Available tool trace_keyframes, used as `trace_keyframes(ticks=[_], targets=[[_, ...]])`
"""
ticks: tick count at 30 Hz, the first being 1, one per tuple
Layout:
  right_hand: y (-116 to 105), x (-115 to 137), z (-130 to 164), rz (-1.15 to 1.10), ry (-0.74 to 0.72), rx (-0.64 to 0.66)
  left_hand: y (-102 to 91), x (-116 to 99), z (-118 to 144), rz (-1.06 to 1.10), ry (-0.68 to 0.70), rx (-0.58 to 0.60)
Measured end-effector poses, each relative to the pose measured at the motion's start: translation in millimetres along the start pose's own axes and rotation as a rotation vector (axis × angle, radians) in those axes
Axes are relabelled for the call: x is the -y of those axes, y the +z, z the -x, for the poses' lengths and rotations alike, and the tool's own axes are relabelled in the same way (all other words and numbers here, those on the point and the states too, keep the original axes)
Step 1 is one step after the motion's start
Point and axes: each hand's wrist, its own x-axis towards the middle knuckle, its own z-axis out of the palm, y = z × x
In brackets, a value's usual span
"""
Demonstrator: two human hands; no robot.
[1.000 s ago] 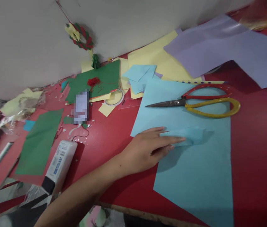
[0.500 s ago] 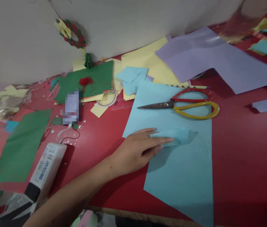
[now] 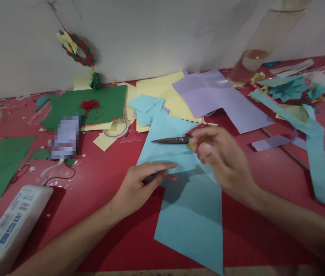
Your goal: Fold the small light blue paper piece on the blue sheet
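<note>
The right hand (image 3: 222,161) hovers over the handle end of the scissors (image 3: 174,140), fingers curled loosely about the red and yellow loops; motion blur hides whether the fingers are through the loops or only touching them, so the grip cannot be told. The scissors lie on the upper part of the light blue sheet (image 3: 191,211), their long axis running nearly left to right across the view: closed blades pointing left, handles to the right under the right hand. The scissors thus lie directly at the right hand, and just beyond the left hand (image 3: 139,184) on its far side.

The left hand rests flat, fingers extended rightward, pressing a small folded blue piece (image 3: 184,166) against the sheet; thumb and fingers appear to pinch its near edge. The right hand is the nearer to the scissors' handles; the left is nearer to the blade tips.

The light blue sheet runs from the blades down toward the near edge of the red bench (image 3: 107,172), its long axis slanting toward the viewer. Bare bench surface lies open to the left of the sheet and to its right, between the sheet and a long blue paper strip (image 3: 317,153). Behind the scissors lie yellow sheets (image 3: 162,90), a purple sheet (image 3: 217,96) and small blue offcuts (image 3: 146,107). A white glue bottle (image 3: 13,224) lies well apart at the near left.
</note>
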Motion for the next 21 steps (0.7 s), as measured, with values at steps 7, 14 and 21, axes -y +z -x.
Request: trace_keyframes(ticks=[7, 14, 21], targets=[[6, -11, 0, 0.055, 0.14, 0.286, -0.5, 0, -2, 0.067, -0.057, 0.022], [7, -12, -3, 0.025, 0.213, 0.343, -4.0, -1, -1, 0.015, -0.026, 0.031], [8, -12, -2, 0.032, 0.193, 0.293, -4.9, -4, -2, 0.048, -0.031, -0.031]])
